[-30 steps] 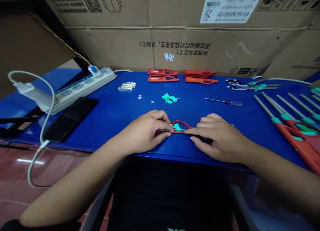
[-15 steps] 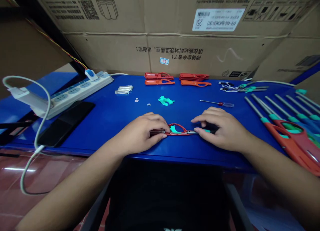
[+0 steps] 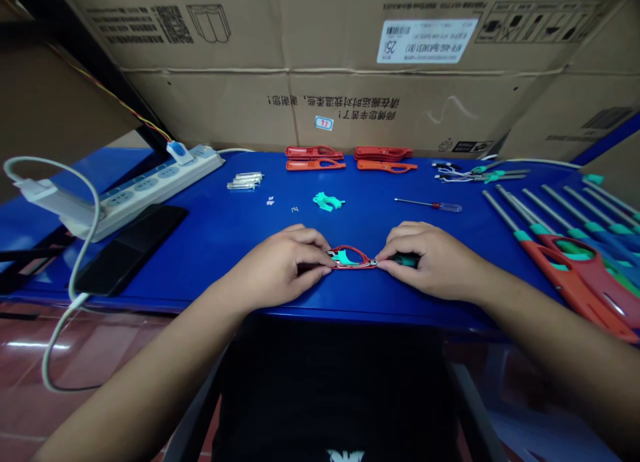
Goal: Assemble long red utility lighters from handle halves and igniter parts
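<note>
A red lighter casing [image 3: 361,252] lies on the blue table before me, with a looped handle opening and a green trigger piece [image 3: 343,257] set inside. Wrapped round the casing's left end, my left hand [image 3: 287,265] has thumb and fingertips pressed together, hiding that end. From the right, my right hand [image 3: 430,259] pinches the metal rod [image 3: 373,263] where it meets the casing. Most of the rod runs beneath the palm, and a dark and green part [image 3: 406,259] shows there.
Red casing halves [image 3: 315,165] are stacked at the back, near green pieces [image 3: 327,201], tiny springs [image 3: 295,209] and clear cylinders [image 3: 245,181]. A screwdriver [image 3: 445,207] and wired rods [image 3: 500,176] lie rightward. Assembled lighters [image 3: 555,269] fill the right; a power strip [image 3: 163,179] and phone [image 3: 133,249] the left.
My right hand has moved slightly left, and its fingers have closed onto the rod beside the casing. The left hand stays on the casing's end. The view has shifted a little.
</note>
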`<state>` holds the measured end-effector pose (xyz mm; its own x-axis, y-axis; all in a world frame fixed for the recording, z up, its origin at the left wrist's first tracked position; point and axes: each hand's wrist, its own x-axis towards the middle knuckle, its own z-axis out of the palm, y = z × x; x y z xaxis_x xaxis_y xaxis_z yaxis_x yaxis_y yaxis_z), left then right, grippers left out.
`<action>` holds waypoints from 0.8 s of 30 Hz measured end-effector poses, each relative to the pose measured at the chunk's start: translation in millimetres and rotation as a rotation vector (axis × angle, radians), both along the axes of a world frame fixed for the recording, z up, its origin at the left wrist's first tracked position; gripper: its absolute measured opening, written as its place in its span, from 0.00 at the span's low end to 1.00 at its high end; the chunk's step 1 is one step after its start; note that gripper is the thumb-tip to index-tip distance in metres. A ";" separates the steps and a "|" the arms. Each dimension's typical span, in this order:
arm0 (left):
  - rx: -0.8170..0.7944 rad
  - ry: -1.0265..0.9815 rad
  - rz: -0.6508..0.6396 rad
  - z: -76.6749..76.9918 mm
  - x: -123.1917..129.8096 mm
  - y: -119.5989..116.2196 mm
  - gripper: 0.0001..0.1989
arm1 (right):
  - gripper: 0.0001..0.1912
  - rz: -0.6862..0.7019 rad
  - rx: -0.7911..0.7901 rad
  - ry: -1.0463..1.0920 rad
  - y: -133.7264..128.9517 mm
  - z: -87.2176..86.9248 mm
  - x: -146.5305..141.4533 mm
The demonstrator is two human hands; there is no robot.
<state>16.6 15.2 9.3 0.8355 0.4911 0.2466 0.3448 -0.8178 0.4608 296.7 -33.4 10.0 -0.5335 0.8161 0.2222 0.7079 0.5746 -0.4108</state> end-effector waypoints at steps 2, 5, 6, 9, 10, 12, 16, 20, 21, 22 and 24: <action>0.012 0.008 -0.002 0.1 0.0 -0.5 0.10 | 0.08 0.005 0.089 -0.030 -2.6 -0.2 -2.1; 0.016 0.008 0.001 0.2 0.0 -1.1 0.10 | 0.11 0.059 0.226 -0.068 -6.1 -1.6 -7.2; 0.012 0.005 -0.001 0.2 -0.1 -1.2 0.10 | 0.11 0.084 0.250 -0.087 -6.8 -2.1 -8.9; -0.010 0.002 -0.003 0.5 -0.3 -0.9 0.09 | 0.11 0.113 0.261 -0.135 -7.0 -3.2 -12.3; -0.018 0.002 -0.001 0.7 -0.3 -0.8 0.09 | 0.11 0.114 0.268 -0.142 -6.9 -3.4 -12.5; -0.037 0.002 0.002 1.3 -0.2 -0.6 0.09 | 0.11 0.138 0.304 -0.161 -6.7 -3.9 -12.0; -0.083 -0.003 0.002 2.7 0.9 -1.1 0.09 | 0.11 0.187 0.350 -0.165 -6.5 -6.0 -10.6; -0.155 0.020 0.037 3.8 2.6 -1.9 0.07 | 0.10 0.121 0.168 -0.048 -4.5 -8.4 -11.8; -0.173 0.027 0.043 3.9 3.1 -2.1 0.07 | 0.09 0.109 0.119 -0.025 -3.9 -8.7 -12.2; -0.190 0.030 0.046 4.0 3.5 -2.3 0.07 | 0.09 0.100 0.080 -0.009 -3.3 -8.7 -12.6; -0.220 0.030 0.048 4.1 4.2 -2.5 0.07 | 0.09 0.083 0.023 0.007 -2.5 -8.4 -13.2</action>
